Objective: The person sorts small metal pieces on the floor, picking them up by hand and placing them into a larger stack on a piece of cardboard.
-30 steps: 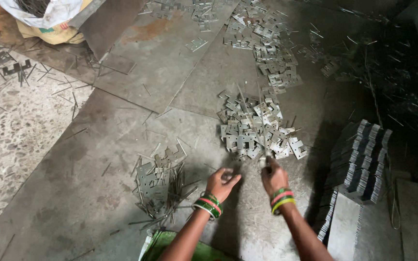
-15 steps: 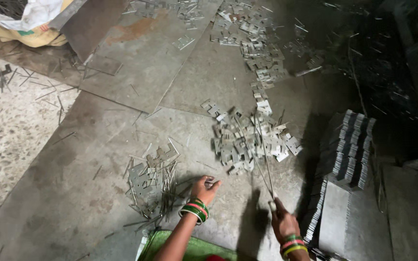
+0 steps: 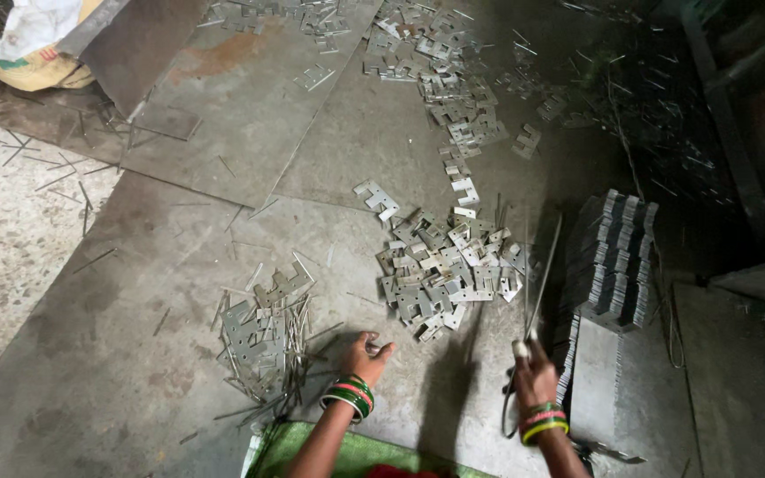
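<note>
Head view, from left to right: a white sack (image 3: 24, 31) sits at the top left corner on a speckled floor (image 3: 6, 257) strewn with thin metal slivers. Grey metal sheets (image 3: 223, 133) cover the ground beside it. Near the lower middle lies a small heap of notched metal plates and thin rods (image 3: 263, 341). Just right of that heap, the left hand (image 3: 363, 356) rests low on the sheet, fingers curled together around a small metal piece (image 3: 374, 347) (which kind, I cannot tell), green and red bangles at the wrist. Above and to its right spreads a larger pile of stamped plates (image 3: 444, 270), well apart from a further scatter of plates (image 3: 436, 71) toward the top. Farther right, the right hand (image 3: 535, 381) is closed in a fist around the lower end of long thin metal rods (image 3: 537, 283), which rise tilted slightly rightward. Beside that hand, on the right, rows of stacked plates (image 3: 617, 261) stand packed on edge upon a grey block (image 3: 626, 389).
</note>
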